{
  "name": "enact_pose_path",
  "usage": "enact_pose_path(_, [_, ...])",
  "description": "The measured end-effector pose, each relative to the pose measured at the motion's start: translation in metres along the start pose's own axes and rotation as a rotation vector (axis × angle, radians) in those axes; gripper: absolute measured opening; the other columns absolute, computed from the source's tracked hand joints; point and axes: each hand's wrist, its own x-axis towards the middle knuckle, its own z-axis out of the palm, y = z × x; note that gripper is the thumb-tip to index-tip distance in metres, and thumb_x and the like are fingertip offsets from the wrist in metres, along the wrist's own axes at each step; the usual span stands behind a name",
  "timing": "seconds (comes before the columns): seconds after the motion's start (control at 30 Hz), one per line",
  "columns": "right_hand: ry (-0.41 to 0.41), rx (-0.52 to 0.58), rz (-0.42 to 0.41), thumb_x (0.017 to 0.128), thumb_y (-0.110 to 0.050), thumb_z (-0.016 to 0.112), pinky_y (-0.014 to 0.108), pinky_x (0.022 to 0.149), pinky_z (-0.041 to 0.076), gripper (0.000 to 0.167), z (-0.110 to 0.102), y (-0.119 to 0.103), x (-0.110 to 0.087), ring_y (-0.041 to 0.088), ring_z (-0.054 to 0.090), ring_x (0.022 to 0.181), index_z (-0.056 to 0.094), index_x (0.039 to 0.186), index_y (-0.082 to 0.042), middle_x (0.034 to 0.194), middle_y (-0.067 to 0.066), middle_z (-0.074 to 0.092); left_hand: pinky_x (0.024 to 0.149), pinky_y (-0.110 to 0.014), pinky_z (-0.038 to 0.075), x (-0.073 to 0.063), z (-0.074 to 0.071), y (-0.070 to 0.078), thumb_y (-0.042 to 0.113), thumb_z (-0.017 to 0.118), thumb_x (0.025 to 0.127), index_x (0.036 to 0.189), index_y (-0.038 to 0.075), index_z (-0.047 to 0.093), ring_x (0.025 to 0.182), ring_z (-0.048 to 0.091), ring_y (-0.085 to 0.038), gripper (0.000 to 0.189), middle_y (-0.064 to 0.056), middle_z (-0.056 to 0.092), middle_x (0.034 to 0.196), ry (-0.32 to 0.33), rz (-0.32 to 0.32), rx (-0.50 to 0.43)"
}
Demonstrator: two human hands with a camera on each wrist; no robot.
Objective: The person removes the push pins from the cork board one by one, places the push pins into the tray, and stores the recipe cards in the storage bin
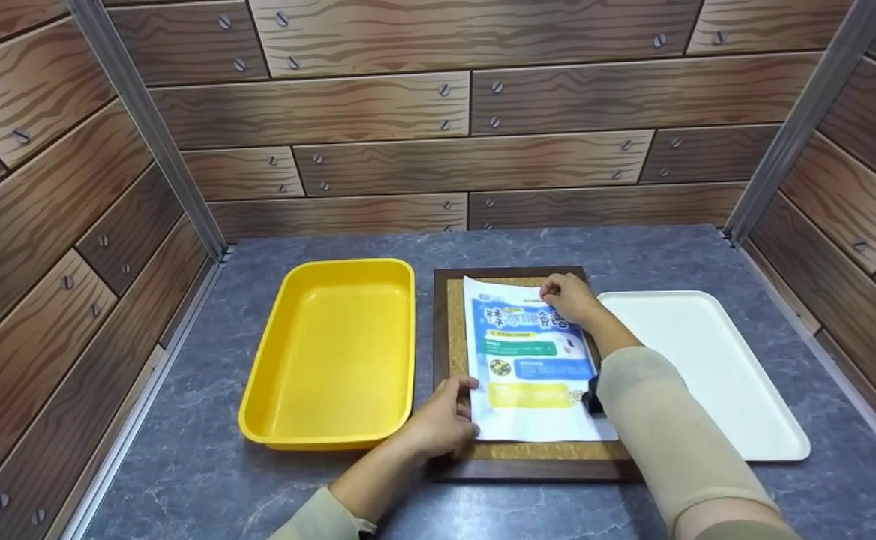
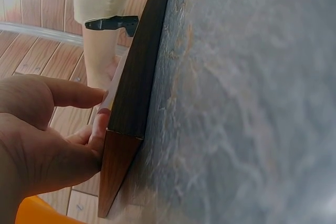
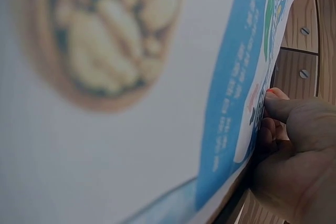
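"Poster point(image 1: 532, 371)?"
"On corkboard point(image 1: 543, 450); yellow tray point(image 1: 337, 360) at nine o'clock."
"Hands?"
"Right hand point(image 1: 571, 298) pinches red piece point(image 1: 544, 292), poster's one o'clock. Left hand point(image 1: 442, 421) touches poster's edge, eight o'clock; can't tell whether gripping."

The sheet point(image 1: 535, 360) is thin, smooth paper. The cork point(image 1: 543, 450) looks rough and grainy, and its frame point(image 1: 535, 470) looks like dark wood. The yellow tub point(image 1: 340, 360) looks like shiny plastic, the white tray point(image 1: 715, 367) smooth plastic. The worktop point(image 1: 183, 450) looks like smooth stone, the post point(image 1: 142, 112) like dull metal.
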Motion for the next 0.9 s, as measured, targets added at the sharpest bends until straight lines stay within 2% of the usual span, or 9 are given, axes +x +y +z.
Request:
enact_pose_path(0.4, [0.002, -0.017, -0.009, 0.107, -0.004, 0.062, 0.044, 0.096, 0.046, 0.005, 0.0012, 0.0017, -0.0004, 0.031, 0.056, 0.106, 0.066, 0.105, -0.001, 0.113, 0.017, 0.057, 0.080, -0.028, 0.055, -0.0014, 0.0007, 0.0005, -0.013, 0.071, 0.082, 0.141, 0.007, 0.055, 0.100, 0.060, -0.021, 0.064, -0.012, 0.056, 0.120, 0.001, 0.007, 0.024])
enact_pose_path(0.67, [-0.020, 0.001, -0.011, 0.109, -0.006, 0.060, 0.041, 0.092, 0.044, 0.008, -0.0028, 0.0009, -0.0014, 0.029, 0.053, 0.103, 0.064, 0.103, -0.004, 0.112, 0.015, 0.055, 0.082, -0.030, 0.056, -0.0016, 0.0008, 0.0011, -0.013, 0.071, 0.082, 0.140, 0.006, 0.055, 0.099, 0.061, -0.021, 0.063, -0.012, 0.056, 0.121, 0.004, 0.026, 0.029])
enact_pose_path(0.9, [-0.042, 0.048, 0.037, 0.111, -0.010, 0.058, 0.041, 0.095, 0.045, 0.008, -0.0039, 0.0025, -0.0020, 0.027, 0.054, 0.104, 0.064, 0.110, -0.005, 0.116, 0.014, 0.055, 0.084, -0.033, 0.057, -0.0008, 0.0008, 0.0012, -0.012, 0.072, 0.084, 0.141, 0.007, 0.055, 0.101, 0.062, -0.022, 0.063, -0.013, 0.056, 0.122, 0.002, 0.007, 0.034])
